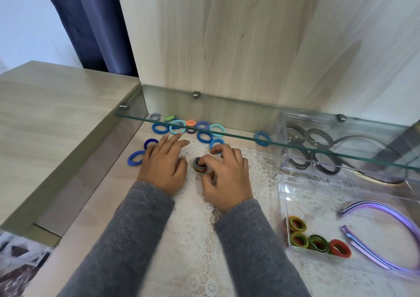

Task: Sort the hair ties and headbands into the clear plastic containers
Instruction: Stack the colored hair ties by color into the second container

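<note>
Head view: only camera.
Right hand (223,176): fingers pinch a small stack of striped hair ties (200,165) on the lace mat (195,240), table centre.
Left hand (162,165): released, flat beside the stack.
Handling: soft, light, stretchy; likely to spill, so squeeze the stack's sides.
Loose blue ties (204,136): scattered behind, under the glass shelf (227,131).
Room: shelf edge low ahead; near clear container (286,208) open rightward, holding red-green ties.

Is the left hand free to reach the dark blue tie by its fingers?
Probably yes: the left hand lies flat and empty, and the dark blue tie sits uncovered just beside its fingers.
</note>
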Demonstrator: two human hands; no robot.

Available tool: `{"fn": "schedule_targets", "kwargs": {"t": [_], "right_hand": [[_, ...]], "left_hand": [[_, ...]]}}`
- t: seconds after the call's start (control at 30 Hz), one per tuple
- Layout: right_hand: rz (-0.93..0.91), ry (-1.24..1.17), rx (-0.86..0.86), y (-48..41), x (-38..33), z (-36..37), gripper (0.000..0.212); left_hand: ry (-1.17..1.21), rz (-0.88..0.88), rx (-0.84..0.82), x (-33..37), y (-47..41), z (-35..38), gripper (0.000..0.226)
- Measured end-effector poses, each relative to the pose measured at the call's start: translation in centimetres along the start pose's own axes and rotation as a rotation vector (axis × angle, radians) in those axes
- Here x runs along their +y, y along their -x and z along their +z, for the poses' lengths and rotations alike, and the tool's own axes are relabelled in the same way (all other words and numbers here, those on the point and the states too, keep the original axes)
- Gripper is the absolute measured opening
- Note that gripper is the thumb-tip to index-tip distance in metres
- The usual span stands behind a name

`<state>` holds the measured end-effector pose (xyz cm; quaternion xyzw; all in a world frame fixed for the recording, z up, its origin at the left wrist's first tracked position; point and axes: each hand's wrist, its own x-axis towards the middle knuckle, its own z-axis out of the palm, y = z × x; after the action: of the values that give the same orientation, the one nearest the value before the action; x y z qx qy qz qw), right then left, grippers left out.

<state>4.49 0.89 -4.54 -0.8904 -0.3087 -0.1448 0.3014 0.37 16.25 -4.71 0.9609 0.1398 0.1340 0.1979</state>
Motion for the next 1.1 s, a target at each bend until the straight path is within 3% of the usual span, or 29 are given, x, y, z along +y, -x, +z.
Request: {"fn": "schedule_targets", "kwargs": {"t": [0.23, 0.8, 0.97, 1.1], "right_hand": [[0.003, 0.108, -0.061, -0.1, -0.1, 0.3, 0.019], [-0.039, 0.319, -0.180, 0.7, -1.4, -3.0, 0.019], [-0.053, 0.343, -0.303, 1.2, -1.7, -4.6, 0.023], [-0.075, 0.373, -0.302, 1.7, -1.8, -5.4, 0.019]], "left_hand": [[-0.064, 0.038, 0.027, 0.0, 0.2, 0.1, 0.043], [-0.173, 0.312, 0.195, 0.6, 1.0, 0.1, 0.041], [-0.160, 0.392, 0.233, 1.1, 1.7, 0.0, 0.045], [-0.109, 0.451, 0.174, 1.7, 3.2, 0.6, 0.056]]}}
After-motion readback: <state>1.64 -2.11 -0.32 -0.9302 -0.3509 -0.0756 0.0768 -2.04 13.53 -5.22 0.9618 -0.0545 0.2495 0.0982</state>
